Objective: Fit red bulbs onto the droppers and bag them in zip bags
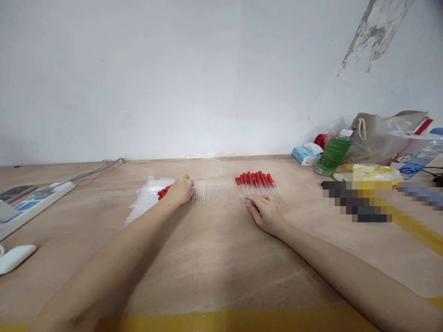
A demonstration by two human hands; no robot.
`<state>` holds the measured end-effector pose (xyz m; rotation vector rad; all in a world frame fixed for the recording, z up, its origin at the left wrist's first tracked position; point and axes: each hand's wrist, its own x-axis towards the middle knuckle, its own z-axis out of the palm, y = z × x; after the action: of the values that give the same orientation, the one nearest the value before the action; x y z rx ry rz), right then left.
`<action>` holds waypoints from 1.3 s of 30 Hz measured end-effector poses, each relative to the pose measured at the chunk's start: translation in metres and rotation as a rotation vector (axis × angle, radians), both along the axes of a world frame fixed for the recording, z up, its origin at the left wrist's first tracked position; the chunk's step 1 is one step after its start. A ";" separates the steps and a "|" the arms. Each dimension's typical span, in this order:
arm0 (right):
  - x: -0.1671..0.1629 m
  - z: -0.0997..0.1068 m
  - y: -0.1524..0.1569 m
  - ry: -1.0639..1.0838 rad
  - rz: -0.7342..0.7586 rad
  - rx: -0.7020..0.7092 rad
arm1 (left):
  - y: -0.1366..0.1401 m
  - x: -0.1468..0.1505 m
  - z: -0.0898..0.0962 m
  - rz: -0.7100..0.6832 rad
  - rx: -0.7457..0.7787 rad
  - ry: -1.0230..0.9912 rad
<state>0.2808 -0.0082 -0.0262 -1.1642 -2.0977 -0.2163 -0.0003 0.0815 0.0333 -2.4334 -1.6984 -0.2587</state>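
My left hand (180, 191) is closed at the left end of a row of thin clear tubes (211, 191). What its fingers hold, if anything, is hidden. Loose red rubber bulbs (162, 192) lie beside that hand, on white sheets or bags (148, 196). My right hand (266, 213) pinches a thin clear dropper tube (242, 197) between thumb and fingers, its tip pointing up and left. Just beyond that hand lies a neat row of droppers (258, 183), red bulbs towards the wall and clear stems towards me.
On the left are a white power strip (44, 203), a grey cable (93, 171) and a white mouse-like object (17, 259). Tissues (307, 153), a green bottle (334, 153) and bags (380, 133) crowd the right. A white wall (173, 83) closes the back.
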 end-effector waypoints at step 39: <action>-0.009 0.006 -0.010 0.017 0.175 -0.035 | -0.089 0.039 -0.043 -0.469 -0.062 -0.610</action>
<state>0.2715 -0.0183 -0.0203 -0.9919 -2.1816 -0.0881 0.0389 -0.0077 -0.0093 -2.9720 -1.2673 -1.1183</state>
